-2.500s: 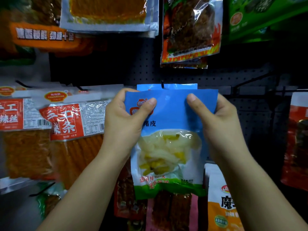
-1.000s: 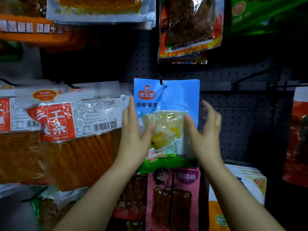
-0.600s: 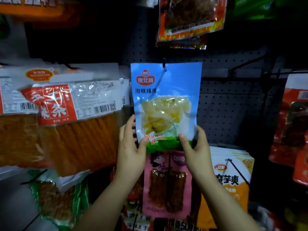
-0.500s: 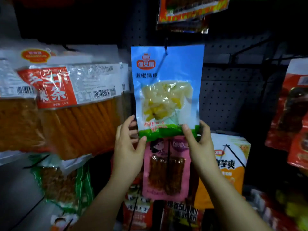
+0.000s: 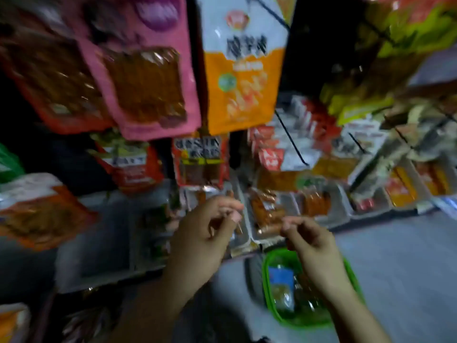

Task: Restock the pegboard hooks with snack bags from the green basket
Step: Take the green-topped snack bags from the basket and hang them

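Note:
The view is blurred and tilted down. A green basket [image 5: 268, 288] stands on the grey floor at the bottom centre, with a blue snack bag [image 5: 280, 283] and other bags inside. My left hand [image 5: 205, 231] and my right hand [image 5: 311, 241] hang in front of me above the basket, fingers loosely curled, holding nothing. My right forearm covers part of the basket. The blue bag hung on the hook is out of frame.
A pink bag [image 5: 146, 82] and an orange-and-white bag [image 5: 242, 70] hang above on the pegboard hooks. Lower rows hold red and orange snack packs [image 5: 197, 162]. Shelf trays of packs [image 5: 267, 214] run along the bottom. Bare black hook rods [image 5: 291, 142] stick out at the right.
Both hands have let go of the blue bag on its hook and dropped down. My head has tilted down, bringing the lower racks and the green basket into view.

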The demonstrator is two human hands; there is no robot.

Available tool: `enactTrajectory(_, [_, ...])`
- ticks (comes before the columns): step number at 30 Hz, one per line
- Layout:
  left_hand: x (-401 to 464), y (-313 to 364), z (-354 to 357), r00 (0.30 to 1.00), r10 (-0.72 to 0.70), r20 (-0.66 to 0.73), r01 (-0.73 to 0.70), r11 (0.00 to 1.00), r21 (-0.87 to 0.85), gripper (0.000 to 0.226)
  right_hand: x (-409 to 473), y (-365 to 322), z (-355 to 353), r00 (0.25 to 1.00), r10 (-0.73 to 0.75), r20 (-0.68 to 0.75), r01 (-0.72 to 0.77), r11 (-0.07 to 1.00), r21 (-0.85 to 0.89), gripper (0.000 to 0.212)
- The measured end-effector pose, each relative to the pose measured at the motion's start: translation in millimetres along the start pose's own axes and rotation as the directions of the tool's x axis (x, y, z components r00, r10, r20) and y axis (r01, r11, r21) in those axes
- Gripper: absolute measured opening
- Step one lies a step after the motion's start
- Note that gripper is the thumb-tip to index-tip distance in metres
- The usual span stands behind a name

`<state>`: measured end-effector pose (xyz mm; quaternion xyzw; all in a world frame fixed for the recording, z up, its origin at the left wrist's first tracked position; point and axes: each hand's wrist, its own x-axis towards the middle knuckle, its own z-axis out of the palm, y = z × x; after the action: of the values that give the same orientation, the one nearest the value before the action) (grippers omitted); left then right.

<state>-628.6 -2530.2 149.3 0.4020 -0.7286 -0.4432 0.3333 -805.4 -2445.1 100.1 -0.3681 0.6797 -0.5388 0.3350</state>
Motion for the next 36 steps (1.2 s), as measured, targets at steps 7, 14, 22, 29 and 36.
enactTrajectory(7, [-26, -121, 171, 0.924, -0.246, 0.292, 0.256, 0.967, 0.004, 0.025, -33, 179, -72, 0.924, 0.349, -0.154, -0.341, 0.937, 0.078, 0.029])
enactTrajectory(14, [-51, -298, 376, 0.795, -0.450, 0.407, 0.470, 0.881, 0.056, 0.018, -29, 410, -135, 0.833, 0.527, -0.168, -0.547, 0.829, -0.115, 0.028])
enactTrajectory(22, [-59, -491, 524, 0.579, -0.693, 0.429, 0.681, 0.701, 0.213, 0.019, 16, 639, -138, 0.734, 0.679, 0.024, -0.546, 0.611, -0.574, 0.024])
enactTrajectory(29, [-15, -579, 562, 0.560, -0.777, 0.287, 0.714, 0.628, 0.308, 0.028, 100, 749, -90, 0.817, 0.533, 0.218, -0.275, 0.694, -0.665, 0.049])
enactTrajectory(36, [-9, -584, 573, 0.602, -0.767, 0.222, 0.754, 0.638, 0.159, 0.036, 139, 779, -66, 0.910, 0.387, 0.147, -0.045, 0.447, -0.893, 0.026])
